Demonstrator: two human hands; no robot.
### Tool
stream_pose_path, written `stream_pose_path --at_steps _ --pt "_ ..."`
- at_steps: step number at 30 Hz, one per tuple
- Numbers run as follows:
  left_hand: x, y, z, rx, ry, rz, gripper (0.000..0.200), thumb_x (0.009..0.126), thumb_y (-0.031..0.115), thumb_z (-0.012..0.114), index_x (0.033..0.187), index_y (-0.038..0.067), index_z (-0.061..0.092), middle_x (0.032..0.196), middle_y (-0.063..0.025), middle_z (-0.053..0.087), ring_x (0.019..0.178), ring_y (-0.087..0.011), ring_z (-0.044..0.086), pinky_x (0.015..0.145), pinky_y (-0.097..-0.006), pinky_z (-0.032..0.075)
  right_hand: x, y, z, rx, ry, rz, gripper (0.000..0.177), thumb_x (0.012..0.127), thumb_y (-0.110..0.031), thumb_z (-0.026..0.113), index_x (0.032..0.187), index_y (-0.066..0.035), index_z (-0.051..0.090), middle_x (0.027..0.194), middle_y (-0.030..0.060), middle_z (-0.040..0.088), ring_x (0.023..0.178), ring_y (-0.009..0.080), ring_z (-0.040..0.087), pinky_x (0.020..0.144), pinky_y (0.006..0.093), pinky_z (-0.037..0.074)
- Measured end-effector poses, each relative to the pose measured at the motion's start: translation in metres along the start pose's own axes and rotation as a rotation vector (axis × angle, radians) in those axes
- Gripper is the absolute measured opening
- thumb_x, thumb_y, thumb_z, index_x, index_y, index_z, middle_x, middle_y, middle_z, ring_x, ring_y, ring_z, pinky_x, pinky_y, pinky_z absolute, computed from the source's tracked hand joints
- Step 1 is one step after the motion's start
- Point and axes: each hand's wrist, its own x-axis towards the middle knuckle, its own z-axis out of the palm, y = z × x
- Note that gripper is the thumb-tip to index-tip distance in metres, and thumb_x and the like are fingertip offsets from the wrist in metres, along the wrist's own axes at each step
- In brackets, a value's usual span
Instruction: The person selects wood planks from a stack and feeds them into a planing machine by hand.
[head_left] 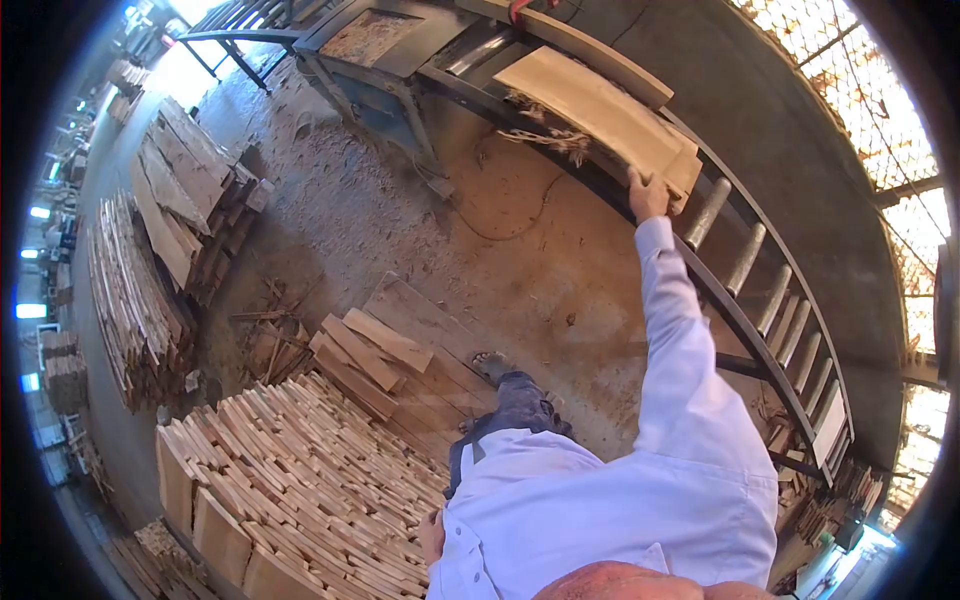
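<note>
Slippage threatens if my distant right hand (652, 195), grasping a flat tan wooden board (590, 105), loosens (left hand (432, 536): I can't tell).

Pale wooden boards (605, 112) — stacked flat — lie along the roller conveyor (744, 262).

Two bare hands – one right hand (650, 196), one left hand (432, 537). One roller conveyor (743, 263), at least five rollers (708, 214) showing, at least two boards (590, 103) on it, plus one machine (368, 90). One huge stack of planks (310, 480) – honestly too many pieces to count. At least three loose short boards (387, 340), and two piles of rough slabs (185, 185) off left.
</note>
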Motion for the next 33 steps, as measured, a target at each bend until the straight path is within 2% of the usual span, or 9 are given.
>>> stream_pose_path --at_steps 3,5,6,9,12,15,21,29,33 --pt "0.012 0.012 -0.002 0.060 0.004 0.075 0.038 0.092 0.029 0.067 0.110 -0.005 0.069 0.106 -0.0221 0.072 0.102 -0.0323 0.070 0.089 -0.0380 0.052 -0.023 0.017 0.044 0.291 0.207 -0.032 0.063 0.089 -0.050 0.070 0.117 0.007 0.063 0.113 0.0252 0.067 0.103 0.0358 0.066 0.091 0.0406 0.051" --pt "0.014 0.034 -0.008 0.066 -0.005 0.085 0.039 0.092 0.029 0.067 0.112 -0.004 0.069 0.107 -0.0212 0.072 0.102 -0.0305 0.070 0.088 -0.0377 0.052 -0.004 0.038 0.064 0.707 0.150 0.172 0.053 0.089 -0.042 0.073 0.112 0.004 0.065 0.101 0.0184 0.071 0.088 0.0281 0.070 0.079 0.0360 0.054" --pt "0.013 0.050 -0.012 0.026 -0.017 0.055 0.040 0.092 0.030 0.067 0.113 -0.004 0.069 0.108 -0.0208 0.072 0.102 -0.0297 0.070 0.088 -0.0377 0.052 0.009 0.051 0.067 1.215 -0.032 0.302 0.041 0.090 -0.037 0.075 0.106 0.000 0.066 0.088 0.0084 0.070 0.072 0.0177 0.066 0.066 0.0294 0.052" --pt "0.021 0.049 -0.012 0.004 0.033 0.067 0.041 0.092 0.030 0.067 0.115 -0.004 0.069 0.110 -0.0199 0.073 0.102 -0.0282 0.070 0.089 -0.0379 0.053 0.018 0.016 0.024 1.229 -0.224 0.636 0.038 0.087 -0.041 0.078 0.104 -0.008 0.066 0.085 0.0050 0.071 0.069 0.0176 0.067 0.063 0.0283 0.053" --pt "0.021 0.046 -0.015 0.015 0.060 0.049 0.043 0.091 0.033 0.068 0.115 -0.004 0.069 0.109 -0.0202 0.073 0.103 -0.0300 0.070 0.090 -0.0391 0.053 0.050 0.035 0.044 1.134 -0.611 0.608 0.043 0.084 -0.041 0.081 0.109 -0.010 0.066 0.090 0.0051 0.073 0.072 0.0182 0.069 0.065 0.0301 0.054" --pt "0.015 0.053 -0.017 0.099 0.078 0.076 0.045 0.091 0.034 0.068 0.115 -0.004 0.069 0.111 -0.0219 0.072 0.104 -0.0313 0.070 0.090 -0.0395 0.054 0.027 0.000 0.058 1.342 -0.524 0.493 0.043 0.086 -0.036 0.080 0.115 -0.009 0.065 0.100 0.0075 0.074 0.084 0.0219 0.072 0.072 0.0350 0.057" --pt "0.005 0.066 0.000 -0.073 0.080 0.073 0.048 0.091 0.035 0.068 0.118 -0.006 0.067 0.110 -0.0249 0.071 0.103 -0.0330 0.070 0.088 -0.0389 0.055 -0.014 -0.058 0.098 1.779 -0.409 0.632 0.036 0.089 -0.013 0.076 0.122 -0.008 0.062 0.117 0.0104 0.071 0.105 0.0279 0.069 0.083 0.0418 0.060" --pt "0.016 0.103 0.011 -0.090 0.150 0.232 0.043 0.094 0.035 0.064 0.118 -0.001 0.067 0.113 -0.0224 0.070 0.107 -0.0341 0.069 0.092 -0.0400 0.053 -0.116 -0.075 0.032 1.666 -0.627 0.395 0.028 0.094 -0.010 0.068 0.120 -0.001 0.064 0.116 0.0084 0.070 0.108 0.0217 0.067 0.094 0.0357 0.055" --pt "0.013 0.203 -0.014 -0.166 0.189 0.457 0.043 0.096 0.035 0.063 0.120 0.000 0.066 0.114 -0.0221 0.070 0.111 -0.0355 0.067 0.094 -0.0394 0.051 -0.196 -0.064 -0.009 1.762 -0.798 0.503 0.029 0.095 -0.010 0.064 0.122 0.002 0.061 0.121 0.0112 0.068 0.109 0.0255 0.066 0.095 0.0404 0.055"
